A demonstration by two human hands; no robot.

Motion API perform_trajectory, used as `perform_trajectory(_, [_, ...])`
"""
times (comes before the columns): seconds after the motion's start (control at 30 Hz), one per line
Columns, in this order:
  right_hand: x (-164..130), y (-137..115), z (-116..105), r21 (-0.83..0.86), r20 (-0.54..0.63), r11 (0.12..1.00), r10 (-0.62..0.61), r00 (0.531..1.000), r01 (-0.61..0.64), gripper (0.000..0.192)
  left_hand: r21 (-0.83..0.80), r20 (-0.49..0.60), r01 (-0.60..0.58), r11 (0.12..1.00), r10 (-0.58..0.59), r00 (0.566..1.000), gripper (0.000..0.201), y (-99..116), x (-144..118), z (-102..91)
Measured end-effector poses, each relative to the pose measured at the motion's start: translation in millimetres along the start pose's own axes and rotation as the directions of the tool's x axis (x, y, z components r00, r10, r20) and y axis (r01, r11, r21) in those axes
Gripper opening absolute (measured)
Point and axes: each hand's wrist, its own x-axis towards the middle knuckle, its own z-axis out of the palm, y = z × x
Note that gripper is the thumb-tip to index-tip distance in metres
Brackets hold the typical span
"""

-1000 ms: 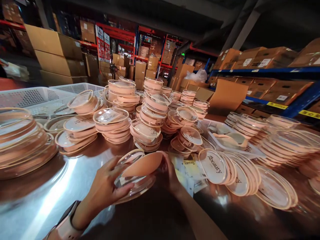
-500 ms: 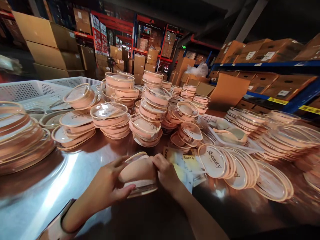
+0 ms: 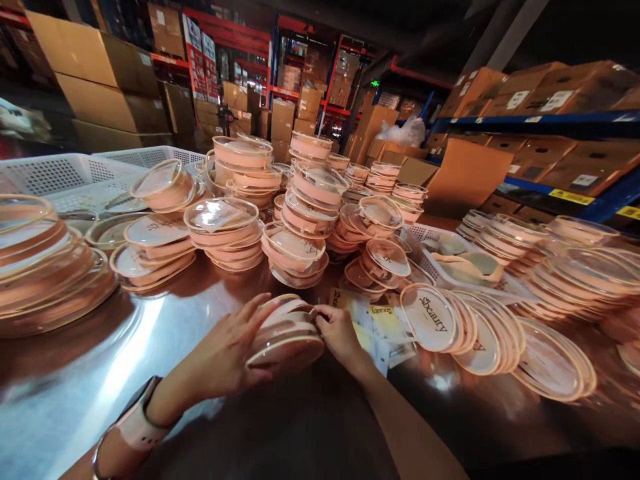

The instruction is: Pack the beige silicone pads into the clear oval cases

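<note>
Both my hands close around a round clear plastic case (image 3: 287, 337) with a peach insert, tilted just above the shiny metal table (image 3: 125, 360). My left hand (image 3: 227, 350), with a watch on its wrist, cups the case's left side, fingers spread. On the right edge my right hand (image 3: 340, 333) pinches the rim. Just right of my right hand lie yellow and white printed cards (image 3: 383, 320). Beyond them a fanned row of clear lids marked "Sbeauty" (image 3: 450, 327) leans across the table.
Stacks of filled round cases (image 3: 300, 220) crowd the table's middle and far side. Taller lid stacks stand at the left (image 3: 40, 267) and right (image 3: 575, 267). White perforated baskets (image 3: 75, 177) sit at the back left, another (image 3: 450, 260) at the right. Cardboard boxes fill shelving behind.
The peach pad held up over the open case a second ago now sits inside it. The case has gone from open to closed between my hands.
</note>
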Motion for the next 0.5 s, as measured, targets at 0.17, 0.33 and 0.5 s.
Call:
perform_trajectory(0.17, [8.3,19.6,1.1,0.089,0.136,0.994,0.047,0.990,-0.059,0.017,-0.237,0.019,0.184,0.954,-0.185,0.983,0.111,-24.3,7.0,8.8])
perform_trajectory(0.33, [10.3,23.0,5.7,0.150,-0.072,0.986,0.081,0.994,-0.069,0.019,-0.582,-0.144,0.229,0.781,-0.376,0.916,0.078,-22.4,18.0,-12.8])
perform_trajectory(0.5, [-13.9,-3.1,28.3,0.577,0.177,0.793,0.111,0.978,-0.194,0.055,-0.804,-0.358,-0.002,0.595,-0.482,0.799,0.082,-15.9,14.8,-6.8])
